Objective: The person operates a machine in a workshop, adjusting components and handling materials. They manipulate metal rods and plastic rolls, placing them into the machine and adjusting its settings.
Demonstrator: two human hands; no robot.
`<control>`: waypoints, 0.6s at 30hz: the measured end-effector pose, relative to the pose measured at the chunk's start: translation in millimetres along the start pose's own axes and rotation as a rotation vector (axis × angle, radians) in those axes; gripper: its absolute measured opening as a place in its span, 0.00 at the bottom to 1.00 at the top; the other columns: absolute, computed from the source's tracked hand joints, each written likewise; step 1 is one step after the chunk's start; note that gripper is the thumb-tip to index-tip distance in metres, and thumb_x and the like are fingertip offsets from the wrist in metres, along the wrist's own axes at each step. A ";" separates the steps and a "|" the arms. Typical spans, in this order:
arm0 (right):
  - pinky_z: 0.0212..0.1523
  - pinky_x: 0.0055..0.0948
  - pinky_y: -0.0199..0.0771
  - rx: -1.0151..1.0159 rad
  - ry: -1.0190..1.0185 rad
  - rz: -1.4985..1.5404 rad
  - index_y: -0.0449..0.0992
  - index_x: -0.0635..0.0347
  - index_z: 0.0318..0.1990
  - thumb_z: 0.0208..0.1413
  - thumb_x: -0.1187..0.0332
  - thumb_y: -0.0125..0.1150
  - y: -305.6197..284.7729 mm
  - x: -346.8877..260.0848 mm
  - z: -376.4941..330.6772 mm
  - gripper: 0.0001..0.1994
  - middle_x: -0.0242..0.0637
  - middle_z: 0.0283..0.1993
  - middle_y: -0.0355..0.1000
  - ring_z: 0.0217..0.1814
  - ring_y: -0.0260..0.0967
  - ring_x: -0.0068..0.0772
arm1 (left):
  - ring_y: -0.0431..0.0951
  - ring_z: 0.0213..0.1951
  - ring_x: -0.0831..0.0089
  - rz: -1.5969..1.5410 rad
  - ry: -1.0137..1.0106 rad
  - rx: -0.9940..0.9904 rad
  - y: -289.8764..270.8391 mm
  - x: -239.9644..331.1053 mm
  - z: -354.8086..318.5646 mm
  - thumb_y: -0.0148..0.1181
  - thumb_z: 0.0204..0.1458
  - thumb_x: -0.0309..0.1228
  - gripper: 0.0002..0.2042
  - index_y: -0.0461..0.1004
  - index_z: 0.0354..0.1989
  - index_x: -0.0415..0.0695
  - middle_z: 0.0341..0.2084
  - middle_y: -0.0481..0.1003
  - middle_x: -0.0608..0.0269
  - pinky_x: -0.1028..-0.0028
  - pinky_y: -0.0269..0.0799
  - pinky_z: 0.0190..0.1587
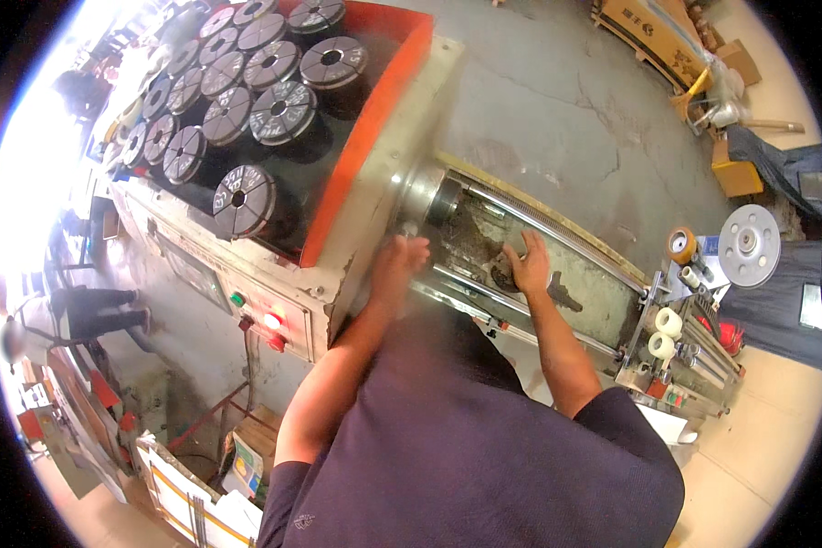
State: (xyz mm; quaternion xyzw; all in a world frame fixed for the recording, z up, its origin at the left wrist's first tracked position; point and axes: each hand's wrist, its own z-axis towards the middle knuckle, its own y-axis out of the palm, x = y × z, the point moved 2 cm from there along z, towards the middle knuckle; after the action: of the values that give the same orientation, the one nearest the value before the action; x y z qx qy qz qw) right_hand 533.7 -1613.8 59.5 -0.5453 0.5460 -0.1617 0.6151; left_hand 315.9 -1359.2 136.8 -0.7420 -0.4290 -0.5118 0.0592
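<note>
Flanking the dark spindle nose (pixel 444 203), with the left hand (pixel 402 260) nearer

The spindle nose sits at the end of the machine housing (pixel 347 265), above and to the right of the left hand. That hand's fingers are curled beside the bright metal there; blur hides whether they grip anything. The right hand (pixel 532 267) is open, fingers spread, over the trough (pixel 603 297), farther off to the right; whether its fingertips touch anything is unclear.

From the nose, the trough's long axis slants down to the right. A front rod (pixel 479 297) runs along its near side, between torso and trough, and a rear rod (pixel 557 228) along its far side. White rollers (pixel 667 321) stand past the far end; slotted discs (pixel 334 62) crowd the housing's top.
</note>
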 end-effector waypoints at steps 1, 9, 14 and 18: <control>0.66 0.43 0.69 -0.092 0.029 0.268 0.64 0.54 0.72 0.59 0.52 0.69 -6.9 -36.4 4.9 0.37 0.49 0.73 0.62 0.71 0.64 0.54 | 0.78 0.46 0.73 0.009 0.006 -0.012 -1.2 -1.6 -2.2 0.39 0.72 0.56 0.31 0.77 0.56 0.38 0.44 0.80 0.61 0.69 0.73 0.53; 0.61 0.35 0.73 -0.193 0.345 1.292 0.63 0.62 0.72 0.65 0.54 0.66 -8.7 -188.9 1.4 0.34 0.38 0.60 0.72 0.57 0.70 0.33 | 0.81 0.43 0.68 0.173 -0.028 -0.038 9.4 13.1 -23.2 0.43 0.72 0.49 0.25 0.78 0.55 0.39 0.42 0.82 0.59 0.67 0.75 0.50; 0.59 0.36 0.75 -0.215 0.287 1.473 0.67 0.61 0.69 0.62 0.58 0.70 11.7 -172.9 17.4 0.32 0.32 0.52 0.74 0.52 0.71 0.29 | 0.81 0.38 0.65 0.362 0.010 -0.052 -4.3 6.9 -52.5 0.48 0.69 0.42 0.18 0.80 0.48 0.41 0.34 0.81 0.59 0.66 0.75 0.48; 0.61 0.44 0.74 -0.221 0.290 1.434 0.71 0.58 0.64 0.59 0.58 0.72 15.9 -155.5 25.2 0.29 0.31 0.51 0.74 0.56 0.72 0.33 | 0.77 0.45 0.56 0.494 0.155 -0.149 -9.0 0.6 -90.4 0.50 0.67 0.37 0.13 0.75 0.46 0.40 0.41 0.77 0.50 0.61 0.71 0.51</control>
State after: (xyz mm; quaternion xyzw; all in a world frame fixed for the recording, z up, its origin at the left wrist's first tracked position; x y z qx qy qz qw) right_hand 494.0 -1472.2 118.2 -0.0866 0.8570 0.2654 0.4331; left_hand 245.7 -1400.9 176.5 -0.7852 -0.1900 -0.5672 0.1601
